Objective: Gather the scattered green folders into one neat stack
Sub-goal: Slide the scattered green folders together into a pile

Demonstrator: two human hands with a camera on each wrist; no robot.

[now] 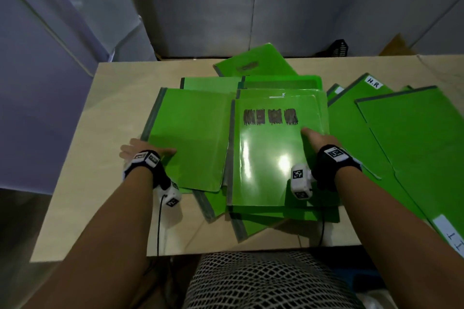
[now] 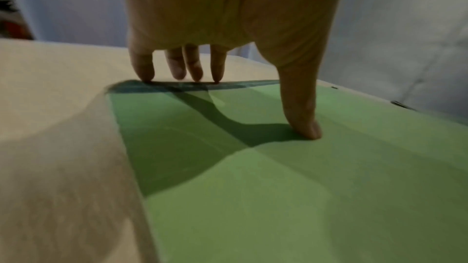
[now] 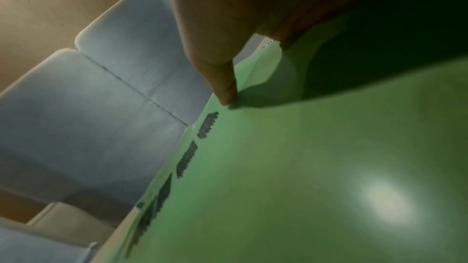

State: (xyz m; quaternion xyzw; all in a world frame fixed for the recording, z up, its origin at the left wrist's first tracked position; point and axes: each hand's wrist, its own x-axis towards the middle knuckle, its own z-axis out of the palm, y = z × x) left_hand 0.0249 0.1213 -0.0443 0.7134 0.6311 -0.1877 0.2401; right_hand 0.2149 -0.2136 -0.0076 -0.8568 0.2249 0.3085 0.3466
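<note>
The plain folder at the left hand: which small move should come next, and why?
Probably slide the plain folder rightward onto the marked folder. The left hand has fingertips against its outer spine and thumb on top; the right hand rests on the marked folder; the two folders lie side by side.

folder pile (image 1: 266, 153) on table (image 1: 100, 133), loose folders (image 1: 414, 145) to its right
</note>
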